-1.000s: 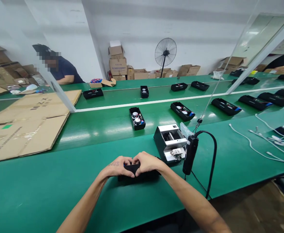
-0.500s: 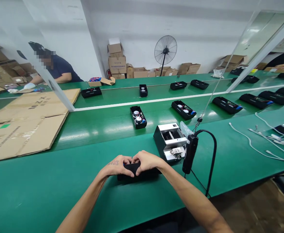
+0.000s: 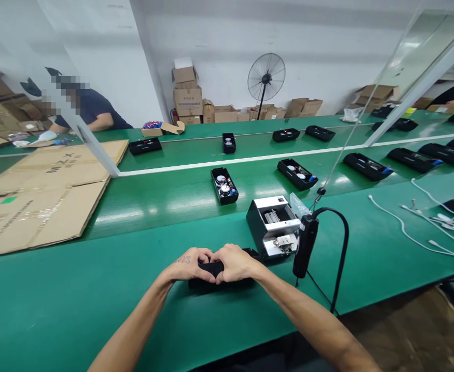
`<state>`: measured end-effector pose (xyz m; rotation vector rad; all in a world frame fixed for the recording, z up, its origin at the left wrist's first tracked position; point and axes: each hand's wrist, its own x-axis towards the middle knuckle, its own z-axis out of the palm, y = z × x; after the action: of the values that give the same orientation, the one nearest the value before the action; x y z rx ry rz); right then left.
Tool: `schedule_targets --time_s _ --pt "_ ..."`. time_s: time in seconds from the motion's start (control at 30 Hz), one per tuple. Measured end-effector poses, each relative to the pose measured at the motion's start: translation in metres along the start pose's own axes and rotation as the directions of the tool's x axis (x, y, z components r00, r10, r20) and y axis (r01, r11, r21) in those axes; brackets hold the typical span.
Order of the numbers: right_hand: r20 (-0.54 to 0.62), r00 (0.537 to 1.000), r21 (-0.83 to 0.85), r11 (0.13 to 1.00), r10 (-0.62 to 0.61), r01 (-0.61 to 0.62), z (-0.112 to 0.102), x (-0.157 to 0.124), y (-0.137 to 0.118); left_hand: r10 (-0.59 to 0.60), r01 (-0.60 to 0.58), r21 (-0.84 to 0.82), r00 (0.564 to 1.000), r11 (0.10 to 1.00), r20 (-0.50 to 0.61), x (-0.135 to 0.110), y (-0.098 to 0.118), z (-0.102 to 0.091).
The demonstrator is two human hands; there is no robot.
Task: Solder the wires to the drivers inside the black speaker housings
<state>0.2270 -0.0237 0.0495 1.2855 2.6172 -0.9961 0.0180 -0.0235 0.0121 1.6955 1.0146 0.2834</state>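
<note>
A black speaker housing (image 3: 227,284) rests on the green bench close in front of me, mostly covered by my hands. My left hand (image 3: 191,264) grips its near wall on the left, thumb outside and fingers curled over the edge. Beside it my right hand (image 3: 234,263) is closed on the same wall, the two thumbs almost meeting. What the fingertips touch inside the housing is hidden. Just behind and right stands a black and silver machine (image 3: 275,227). A black electric screwdriver (image 3: 305,247) hangs from a cord to the right of my right arm.
On the green conveyor (image 3: 165,194) lie several open black housings, one with two round speakers (image 3: 224,186). Flattened cardboard (image 3: 48,191) covers the left side. White cables (image 3: 443,222) spread at right. Across the line, a person (image 3: 95,111) works near a white post (image 3: 91,139).
The view shifts slightly. My right hand has turned a little, its thumb closer to the left one, and more of the housing's far right end shows. Both hands stay on the housing.
</note>
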Motion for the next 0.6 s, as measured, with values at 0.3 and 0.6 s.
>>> schedule_targets --time_s 0.3,0.6 --pt "-0.055 0.998 -0.064 0.998 -0.029 0.025 0.014 -0.015 -0.006 0.081 -0.07 0.158 0.995 0.985 -0.066 -0.01 -0.009 0.009" --pt "-0.791 0.603 0.202 0.884 -0.107 0.422 0.051 -0.091 0.027 0.448 -0.318 0.567 0.888 0.76 -0.103 -0.053 -0.033 0.069"
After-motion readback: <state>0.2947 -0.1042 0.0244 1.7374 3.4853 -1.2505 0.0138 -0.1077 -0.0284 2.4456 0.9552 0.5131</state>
